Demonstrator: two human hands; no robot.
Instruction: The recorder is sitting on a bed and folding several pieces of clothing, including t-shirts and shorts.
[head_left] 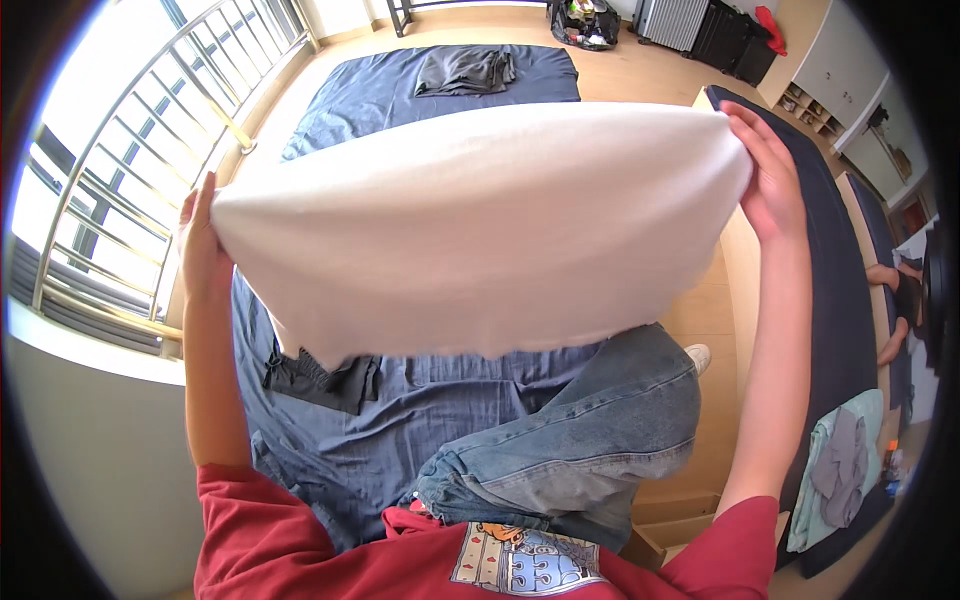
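A white cloth, perhaps a garment or towel, hangs stretched between my two raised hands, its lower edge loose and uneven. My left hand pinches its left top corner. At the opposite top corner, my right hand grips the fabric between thumb and fingers. Beneath the cloth's lower left, a dark garment lies partly covered from view on the navy bed sheet. Further off, a folded dark garment rests on the far part of the bed.
A metal railing runs along the window at left. To the right stands another navy-covered bed with a mint-green towel and grey cloth. Another person's legs show at far right. Suitcases and a black bag stand at the back.
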